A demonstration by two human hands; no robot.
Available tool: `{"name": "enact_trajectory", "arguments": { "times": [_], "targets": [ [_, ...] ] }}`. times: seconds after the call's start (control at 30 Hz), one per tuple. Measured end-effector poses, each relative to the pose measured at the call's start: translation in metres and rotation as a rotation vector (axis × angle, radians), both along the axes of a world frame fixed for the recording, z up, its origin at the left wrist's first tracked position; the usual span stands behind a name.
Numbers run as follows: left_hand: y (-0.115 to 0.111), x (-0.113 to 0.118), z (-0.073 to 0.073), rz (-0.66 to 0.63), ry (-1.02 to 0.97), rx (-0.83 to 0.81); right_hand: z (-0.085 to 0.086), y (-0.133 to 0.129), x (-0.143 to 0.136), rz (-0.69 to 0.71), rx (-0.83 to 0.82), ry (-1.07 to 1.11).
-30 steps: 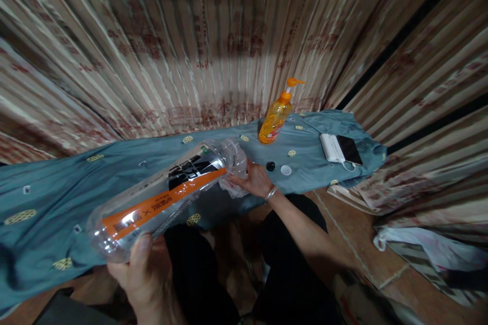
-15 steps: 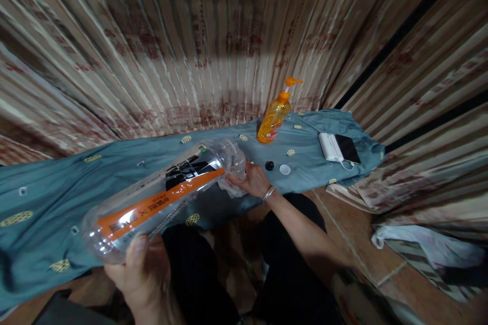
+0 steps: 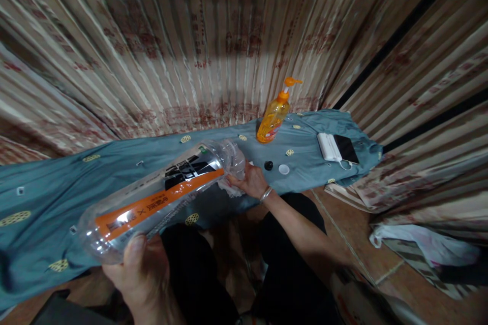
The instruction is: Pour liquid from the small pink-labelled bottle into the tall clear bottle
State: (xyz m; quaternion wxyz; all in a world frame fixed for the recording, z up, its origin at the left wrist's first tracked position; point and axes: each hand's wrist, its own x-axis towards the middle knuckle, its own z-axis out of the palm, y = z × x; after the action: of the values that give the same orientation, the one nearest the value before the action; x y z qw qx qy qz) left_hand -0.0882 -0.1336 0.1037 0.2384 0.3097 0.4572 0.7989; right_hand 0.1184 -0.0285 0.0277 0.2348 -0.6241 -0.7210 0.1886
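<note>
A large clear plastic bottle (image 3: pixel 152 198) with an orange, black and silver label lies tilted across the view, its narrow end up to the right. My left hand (image 3: pixel 141 269) grips its wide base, thumb on the near side. At the other end, my right hand (image 3: pixel 249 179), with a silver bracelet at the wrist, has its fingers closed on a crumpled whitish tissue (image 3: pixel 232 189) against the bottle's neck. Some of the right fingers are hidden behind the neck.
On the teal patterned cloth (image 3: pixel 213 208) stand an orange pump bottle (image 3: pixel 272 119), a black cap (image 3: pixel 269 165), a white disc (image 3: pixel 283 169), a white power bank (image 3: pixel 329 147) and a dark phone (image 3: pixel 346 149). Pleated curtains (image 3: pixel 213 40) hang behind. A white plastic bag (image 3: pixel 427 244) lies lower right.
The bottle's base and my left hand have shifted very slightly left. Both hands keep their hold.
</note>
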Motion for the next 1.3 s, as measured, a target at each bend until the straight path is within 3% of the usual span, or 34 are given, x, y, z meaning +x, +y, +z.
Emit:
{"name": "enact_trajectory", "arguments": {
  "times": [0.4,1.3],
  "targets": [
    [0.0023,0.0055,0.0096,0.014,0.011,-0.068,0.0006,-0.0017,-0.0003,0.008,-0.022,-0.001],
    [-0.0028,0.0016,0.0029,0.044,0.038,-0.065,-0.0044,-0.0003,-0.0006,-0.012,0.016,0.01]
  ]
}}
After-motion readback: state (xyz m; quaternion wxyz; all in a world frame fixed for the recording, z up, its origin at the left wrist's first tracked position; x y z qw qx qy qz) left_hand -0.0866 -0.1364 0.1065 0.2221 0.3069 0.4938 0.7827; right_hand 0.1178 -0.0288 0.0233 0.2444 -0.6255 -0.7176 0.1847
